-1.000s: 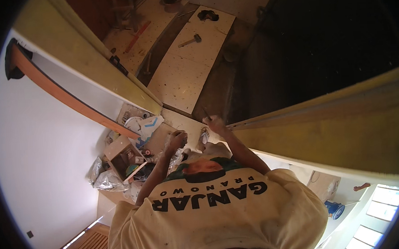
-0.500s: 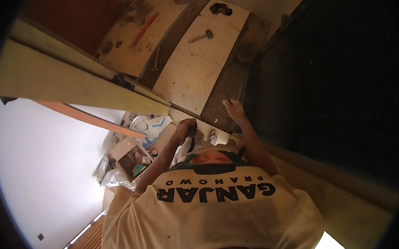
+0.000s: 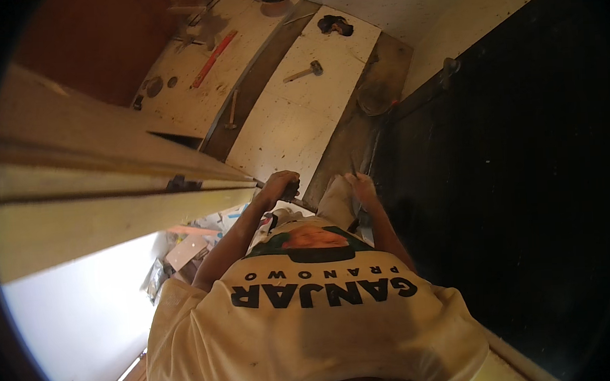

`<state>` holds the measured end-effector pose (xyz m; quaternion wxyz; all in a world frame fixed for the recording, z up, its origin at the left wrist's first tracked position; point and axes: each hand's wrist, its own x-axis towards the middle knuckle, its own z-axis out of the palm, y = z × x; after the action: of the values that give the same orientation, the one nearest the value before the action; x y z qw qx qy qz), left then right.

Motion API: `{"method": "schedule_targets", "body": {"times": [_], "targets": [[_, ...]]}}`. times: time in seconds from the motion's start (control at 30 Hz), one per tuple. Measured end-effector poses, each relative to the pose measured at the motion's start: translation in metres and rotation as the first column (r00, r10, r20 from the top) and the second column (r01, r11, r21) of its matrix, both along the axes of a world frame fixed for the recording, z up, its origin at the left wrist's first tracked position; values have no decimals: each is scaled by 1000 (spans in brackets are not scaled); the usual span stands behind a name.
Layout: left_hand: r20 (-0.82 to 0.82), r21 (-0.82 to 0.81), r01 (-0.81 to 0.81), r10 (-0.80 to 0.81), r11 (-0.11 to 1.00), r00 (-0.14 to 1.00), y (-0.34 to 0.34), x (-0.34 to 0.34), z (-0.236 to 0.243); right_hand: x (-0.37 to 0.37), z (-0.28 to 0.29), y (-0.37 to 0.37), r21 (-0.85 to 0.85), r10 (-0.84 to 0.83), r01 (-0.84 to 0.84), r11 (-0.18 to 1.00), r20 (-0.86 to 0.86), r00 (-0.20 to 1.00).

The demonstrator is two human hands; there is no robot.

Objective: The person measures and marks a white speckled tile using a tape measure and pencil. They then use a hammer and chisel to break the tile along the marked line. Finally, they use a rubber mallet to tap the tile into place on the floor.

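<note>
Doorframe edge (image 3: 239,183) beside left hand (image 3: 279,187), grasp unclear, right hand (image 3: 363,187) gripping thin tool (image 3: 353,165), open room around mallet (image 3: 304,72) on board (image 3: 284,126)

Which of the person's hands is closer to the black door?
The right. The right hand is close by the black door, just left of its near edge; the left hand is farther off to the left.

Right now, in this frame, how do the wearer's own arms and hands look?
The left hand and right hand show no gloves, and the forearms are uncovered. The loose cream shirt carries bold dark lettering and a green, orange and black print. Any ring or watch is too small to make out.
</note>
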<state>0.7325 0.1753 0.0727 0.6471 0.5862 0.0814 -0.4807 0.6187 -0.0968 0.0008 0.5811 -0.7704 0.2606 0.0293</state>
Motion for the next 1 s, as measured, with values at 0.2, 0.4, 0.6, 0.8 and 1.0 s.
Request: {"method": "schedule_targets", "body": {"times": [0.2,0.4,0.6,0.8,1.0], "targets": [[72,41,0,-3,999,997,-67,79,-20,109,-33,-41,-298,357,-356,885,-56,933],[109,52,-32,26,998,994,-148,171,-30,243,34,-89,88,369,-358,929,-198,908],[312,294,110,-204,950,928,-223,256,41,337,44,-125,206,386,-362,909,-96,917],[389,132,102,-147,986,910,-232,362,-40,436,40,-139,295,327,-281,913,-117,938],[88,-150,154,-142,977,986,-242,537,-73,579,19,-128,112,174,-162,980,-111,978]]}}
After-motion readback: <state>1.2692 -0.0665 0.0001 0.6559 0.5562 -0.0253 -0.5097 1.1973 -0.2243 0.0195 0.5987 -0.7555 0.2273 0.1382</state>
